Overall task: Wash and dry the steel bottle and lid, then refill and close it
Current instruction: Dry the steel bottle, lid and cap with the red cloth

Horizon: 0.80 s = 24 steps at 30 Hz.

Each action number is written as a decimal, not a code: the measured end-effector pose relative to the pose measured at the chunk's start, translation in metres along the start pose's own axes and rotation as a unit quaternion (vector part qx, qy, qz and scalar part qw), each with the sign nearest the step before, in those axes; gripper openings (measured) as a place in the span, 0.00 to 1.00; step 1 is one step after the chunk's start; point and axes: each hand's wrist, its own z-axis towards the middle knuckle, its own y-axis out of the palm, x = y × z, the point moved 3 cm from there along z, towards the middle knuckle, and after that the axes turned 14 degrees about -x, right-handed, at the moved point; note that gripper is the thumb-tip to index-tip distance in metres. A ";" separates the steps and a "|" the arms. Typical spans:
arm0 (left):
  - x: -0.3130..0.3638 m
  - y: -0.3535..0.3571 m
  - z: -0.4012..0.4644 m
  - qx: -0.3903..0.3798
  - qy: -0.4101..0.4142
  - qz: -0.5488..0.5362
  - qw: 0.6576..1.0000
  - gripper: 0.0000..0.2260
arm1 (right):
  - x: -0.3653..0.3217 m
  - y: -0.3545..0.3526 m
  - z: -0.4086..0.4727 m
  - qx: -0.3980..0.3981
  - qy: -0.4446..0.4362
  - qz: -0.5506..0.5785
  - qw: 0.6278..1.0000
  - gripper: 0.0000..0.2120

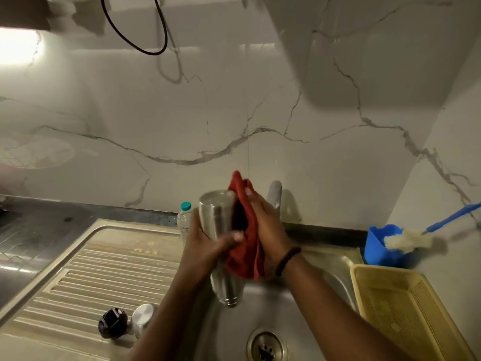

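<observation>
Steel bottle (pixel 217 217) inverted, red cloth (pixel 247 246) hides its rt side, lid (pixel 141 319) partly cut off

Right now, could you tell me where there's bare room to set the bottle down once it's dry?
The ribbed drainboard is bare from its far edge down to the black lid and steel cap at its near end. The yellow basket right of the sink looks empty. Both hands, the bottle and the cloth crowd the basin.

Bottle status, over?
Left hand grips bottle, mouth down over sink. Right hand presses red cloth against it. Lid parts on drainboard.
</observation>
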 end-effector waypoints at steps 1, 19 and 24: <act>0.002 -0.004 0.005 0.029 -0.001 -0.038 0.999 0.44 | 0.007 0.008 -0.005 -0.018 -0.008 -0.020 1.000 0.13; -0.038 -0.007 -0.013 0.345 -0.145 -0.495 0.784 0.37 | 0.072 -0.001 -0.046 0.039 -0.241 -0.601 0.761 0.25; -0.027 0.000 -0.003 0.352 -0.084 -0.447 0.818 0.33 | 0.066 0.005 -0.049 0.239 -0.021 -0.266 0.934 0.25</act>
